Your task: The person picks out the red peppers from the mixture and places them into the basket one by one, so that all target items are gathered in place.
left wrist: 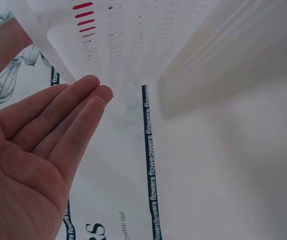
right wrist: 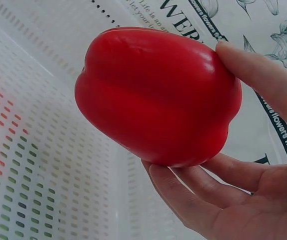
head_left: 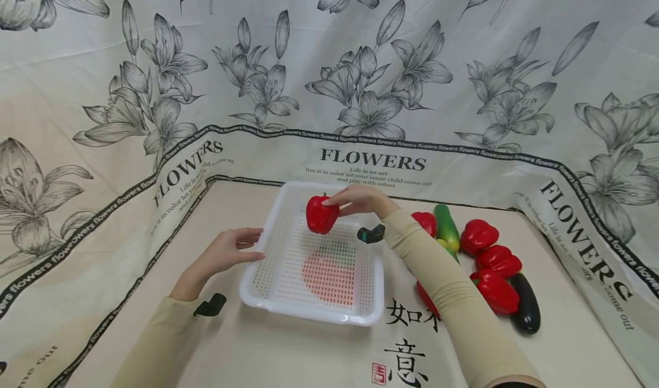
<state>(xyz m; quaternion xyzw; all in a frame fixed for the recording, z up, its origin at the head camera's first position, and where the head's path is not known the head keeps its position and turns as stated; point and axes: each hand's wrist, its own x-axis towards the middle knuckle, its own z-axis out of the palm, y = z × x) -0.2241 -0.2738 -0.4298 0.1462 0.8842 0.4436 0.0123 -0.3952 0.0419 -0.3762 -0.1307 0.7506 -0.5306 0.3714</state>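
A red bell pepper [head_left: 322,214] hangs over the far part of a white slotted basket [head_left: 311,315]. My right hand [head_left: 357,200] grips it between thumb and fingers; in the right wrist view the pepper [right wrist: 158,97] fills the middle. At the basket's left rim is my left hand [head_left: 226,254], thumb and fingers spread apart. The left wrist view shows this hand [left wrist: 43,145] with its fingers nearly straight beside the basket wall; whether they touch it I cannot tell. Through the basket's slots a red and green print shows.
Right of the basket lie several more red bell peppers [head_left: 495,292], a green cucumber-like vegetable [head_left: 445,226] and a dark eggplant [head_left: 526,305]. My right forearm partly covers this group. Black characters [head_left: 407,360] mark the tabletop, and a flower-printed cloth [head_left: 288,147] surrounds it.
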